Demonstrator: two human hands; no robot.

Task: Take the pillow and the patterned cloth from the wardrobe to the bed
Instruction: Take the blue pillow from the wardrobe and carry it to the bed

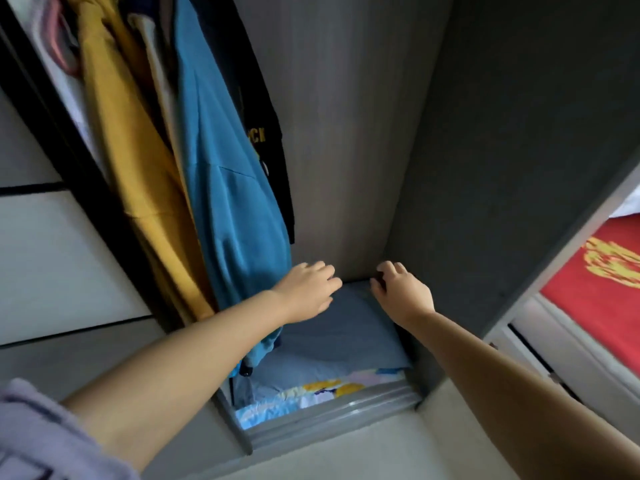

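A blue-grey pillow (341,336) lies on the floor of the open wardrobe. Under it, a patterned cloth (311,393) with blue, yellow and white patches shows along the front edge. My left hand (308,292) hovers over the pillow's far left corner, fingers spread, holding nothing. My right hand (401,292) is over the far right corner, fingers curled down at the pillow's back edge; a firm grip is not visible. Both arms reach into the wardrobe.
Hanging clothes fill the wardrobe's left: a blue shirt (228,174) brushing my left forearm, a yellow garment (138,161), a black one (263,116). A grey wardrobe panel (502,168) stands to the right. A red cloth with gold pattern (602,278) lies at far right.
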